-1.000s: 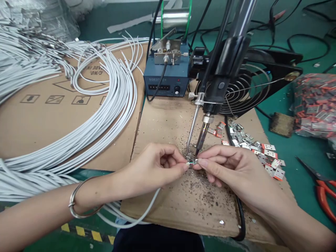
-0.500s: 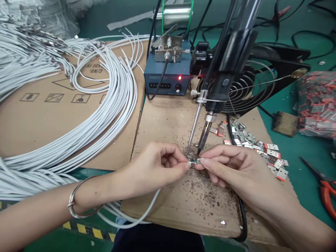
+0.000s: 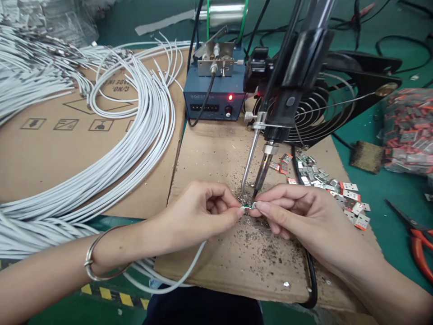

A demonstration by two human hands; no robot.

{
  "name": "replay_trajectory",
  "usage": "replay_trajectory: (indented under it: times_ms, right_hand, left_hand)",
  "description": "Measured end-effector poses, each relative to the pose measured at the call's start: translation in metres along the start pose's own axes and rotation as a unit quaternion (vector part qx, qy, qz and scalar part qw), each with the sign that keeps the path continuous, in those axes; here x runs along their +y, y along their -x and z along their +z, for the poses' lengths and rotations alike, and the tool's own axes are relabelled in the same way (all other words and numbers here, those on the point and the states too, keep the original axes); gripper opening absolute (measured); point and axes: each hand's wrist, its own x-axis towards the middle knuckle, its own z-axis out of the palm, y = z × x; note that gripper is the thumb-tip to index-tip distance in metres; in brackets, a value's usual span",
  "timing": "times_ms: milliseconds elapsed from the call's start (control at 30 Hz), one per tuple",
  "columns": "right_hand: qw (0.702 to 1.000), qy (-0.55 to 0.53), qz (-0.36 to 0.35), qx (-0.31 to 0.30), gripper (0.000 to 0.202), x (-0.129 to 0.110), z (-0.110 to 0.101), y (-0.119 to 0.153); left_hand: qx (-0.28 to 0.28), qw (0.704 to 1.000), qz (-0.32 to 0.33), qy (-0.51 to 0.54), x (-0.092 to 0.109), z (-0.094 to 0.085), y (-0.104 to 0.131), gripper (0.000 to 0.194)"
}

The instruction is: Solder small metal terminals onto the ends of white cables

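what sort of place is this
Probably a small electronics or cable assembly workbench: a soldering iron stands over the cardboard, with bundled white cables to the left and loose USB connectors to the right.

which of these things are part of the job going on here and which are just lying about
Likely part of the job:
left hand, pinching a white cable
right hand, pinching a small metal part
soldering iron, tip close to the part
spool of wire
loose plugs

Apparently just lying about:
pliers
brown block
bag of plugs
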Motion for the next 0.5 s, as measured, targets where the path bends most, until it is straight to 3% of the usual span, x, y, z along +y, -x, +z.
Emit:
replay_trajectory:
  times_ms: [500]
  right_hand:
    - [0.999, 0.037, 0.009, 0.023, 0.011, -0.0058, 0.0032, 0.0008]
  left_hand:
    - [-0.007, 0.999, 0.023, -0.030, -0.0015, 0.0010, 0.0023, 0.010]
